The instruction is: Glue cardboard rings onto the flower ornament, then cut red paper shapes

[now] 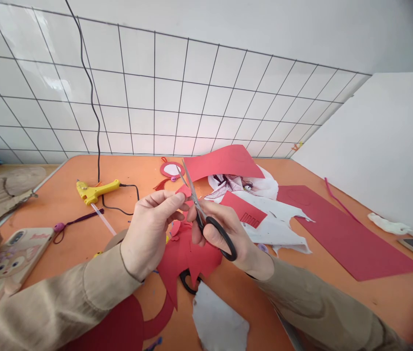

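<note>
Between the thumb and fingers of my left hand (154,229) is a small red felt piece (184,190), pinched near the middle of the view. My right hand (224,229) grips black-handled scissors (199,207), blades parted and pointing up and away. The blades stand right beside the felt piece; whether they touch it I cannot tell. Under both hands lie jagged red felt scraps (179,256). A second black scissor handle (187,283) pokes out from beneath them, next to a pale grey felt piece (221,319).
A yellow glue gun (98,191) with a cord lies at left, near a phone in a cartoon case (16,258). Behind are a red-rimmed oval ornament (172,169) and a red sheet (224,162). White cloth scraps (275,219) and a long red sheet (348,239) lie right.
</note>
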A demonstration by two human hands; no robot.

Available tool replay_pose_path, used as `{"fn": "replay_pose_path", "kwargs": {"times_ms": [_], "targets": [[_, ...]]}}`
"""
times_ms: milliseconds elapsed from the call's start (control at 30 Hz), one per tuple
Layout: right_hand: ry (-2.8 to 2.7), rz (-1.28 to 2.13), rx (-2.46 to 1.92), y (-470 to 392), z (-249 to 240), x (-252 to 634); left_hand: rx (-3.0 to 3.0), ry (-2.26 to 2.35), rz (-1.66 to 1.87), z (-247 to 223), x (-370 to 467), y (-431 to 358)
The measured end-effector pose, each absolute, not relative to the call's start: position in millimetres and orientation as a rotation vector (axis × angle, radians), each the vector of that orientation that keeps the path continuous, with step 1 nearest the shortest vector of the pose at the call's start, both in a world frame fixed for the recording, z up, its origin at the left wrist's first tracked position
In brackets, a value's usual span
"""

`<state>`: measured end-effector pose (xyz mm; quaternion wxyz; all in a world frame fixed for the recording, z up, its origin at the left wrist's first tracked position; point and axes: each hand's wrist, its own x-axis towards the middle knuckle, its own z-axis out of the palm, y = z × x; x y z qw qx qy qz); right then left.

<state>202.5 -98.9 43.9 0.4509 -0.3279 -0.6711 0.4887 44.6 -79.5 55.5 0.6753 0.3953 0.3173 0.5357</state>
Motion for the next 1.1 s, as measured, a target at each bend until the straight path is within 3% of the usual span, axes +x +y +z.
{"fn": "replay_pose_path", "kwargs": {"times_ms": [1100], "targets": [[-1.786, 1.195, -0.774, -94, 50, 217, 1.082, 0.792, 1.282, 56, 40, -70]]}}
